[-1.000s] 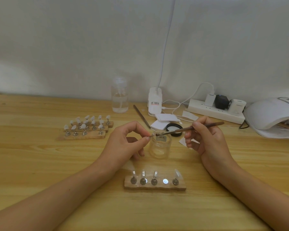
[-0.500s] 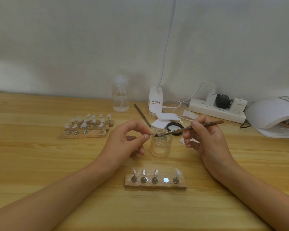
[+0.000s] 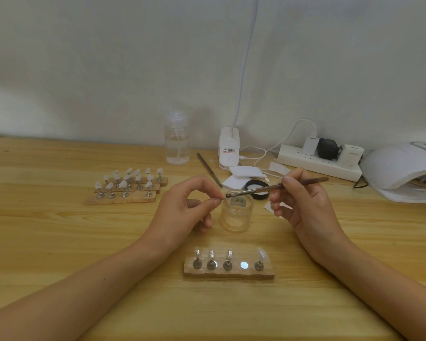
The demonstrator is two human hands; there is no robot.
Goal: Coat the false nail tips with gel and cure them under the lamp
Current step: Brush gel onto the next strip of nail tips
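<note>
My left hand (image 3: 185, 207) pinches a small clear nail tip on its stand (image 3: 221, 199) between thumb and forefinger, just left of an open glass gel jar (image 3: 236, 215). My right hand (image 3: 303, 205) grips a brown brush (image 3: 276, 187), whose bristle end hovers over the jar's rim right beside the pinched tip. In front of me lies a wooden holder (image 3: 229, 273) carrying several metal stands with clear tips and one bare magnet spot. The white curing lamp (image 3: 401, 166) sits at the far right.
Wooden holders with several white-tipped stands (image 3: 127, 185) lie at the left. Behind the jar are its black lid (image 3: 257, 189), white pads (image 3: 241, 174), a metal file (image 3: 209, 168), a clear pump bottle (image 3: 177, 141), a desk lamp base (image 3: 228, 150) and a power strip (image 3: 320, 161).
The brush tip has shifted slightly against the pinched nail tip above the jar. Both hands stay nearly where they were.
</note>
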